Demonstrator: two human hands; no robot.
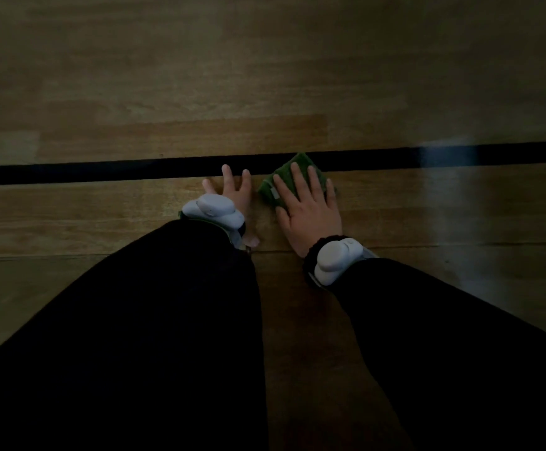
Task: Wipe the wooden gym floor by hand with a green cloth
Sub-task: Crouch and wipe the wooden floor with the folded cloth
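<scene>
Head view looks down on a dim wooden gym floor (167,76) with both arms stretched forward in black sleeves, each wrist carrying a pale strap-on device. A black painted line (102,172) runs across the boards from left to right.

Right hand (310,209) lies flat, palm down, fingers spread over the green cloth (293,172). It is a pressing hold, not a closed grip: nothing is pinched, the cloth is only trapped between palm and floor. The cloth is folded into a small pad, its far corner overlapping the black line and a pale tag showing at its left edge. Left hand (232,190) rests just beside it, fingers splayed on the bare boards, holding nothing and seemingly taking body weight.

Risks from here, as I judge them:

- With no fingers curled round the fabric, a fast push could let the hand slide over the pad and leave it behind, or the folded layers could shear apart and bunch.
- The pad is small, so strokes spaced too widely would leave unwiped strips between passes.
- If the floor is damp, the braced left palm could slip, pitching weight forward.
- Poor light makes dirt and missed patches hard to spot; a pale reflection on the right may mask the true state of the boards there.
- The tag could drag under the palm and streak.
</scene>
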